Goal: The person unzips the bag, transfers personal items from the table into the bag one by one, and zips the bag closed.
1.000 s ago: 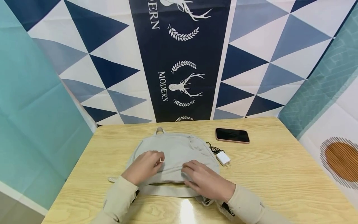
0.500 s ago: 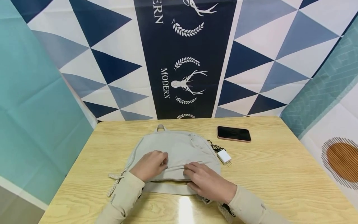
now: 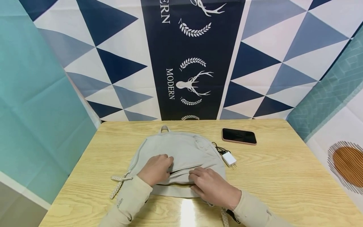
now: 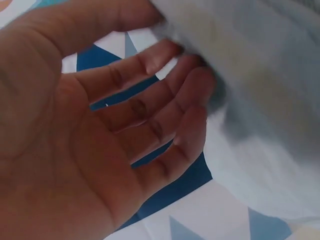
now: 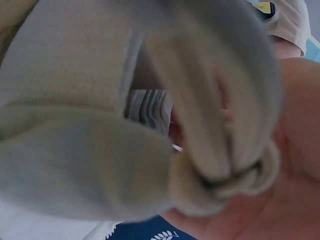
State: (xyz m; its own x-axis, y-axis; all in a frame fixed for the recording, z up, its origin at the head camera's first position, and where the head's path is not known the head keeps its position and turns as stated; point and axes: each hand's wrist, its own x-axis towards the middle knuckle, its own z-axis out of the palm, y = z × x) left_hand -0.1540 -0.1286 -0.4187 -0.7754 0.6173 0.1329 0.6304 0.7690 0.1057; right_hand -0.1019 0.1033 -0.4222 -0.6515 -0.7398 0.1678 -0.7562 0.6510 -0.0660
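Observation:
A pale grey fabric bag (image 3: 175,148) lies flat on the wooden table (image 3: 283,176), its loop pointing away from me. A dark slit gapes across the bag's front, between my hands. My left hand (image 3: 157,168) lies knuckles up at the slit's left end. In the left wrist view its thumb and lightly bent fingers (image 4: 150,115) sit on either side of the bag's cloth (image 4: 260,75). My right hand (image 3: 211,184) rests on the lower lip of the slit. In the right wrist view it (image 5: 295,150) grips a bunched fold of the cloth (image 5: 65,75).
A dark phone (image 3: 239,136) lies face up at the back right of the table. A white charger plug (image 3: 229,158) with a black cable sits against the bag's right edge. A braided cord (image 3: 119,184) trails from the bag's left side. Patterned cloth hangs behind the table.
The slit on the bag's front has parted into a dark gap. My left hand let go of the small white pull and shifted right to the slit; the right hand barely moved.

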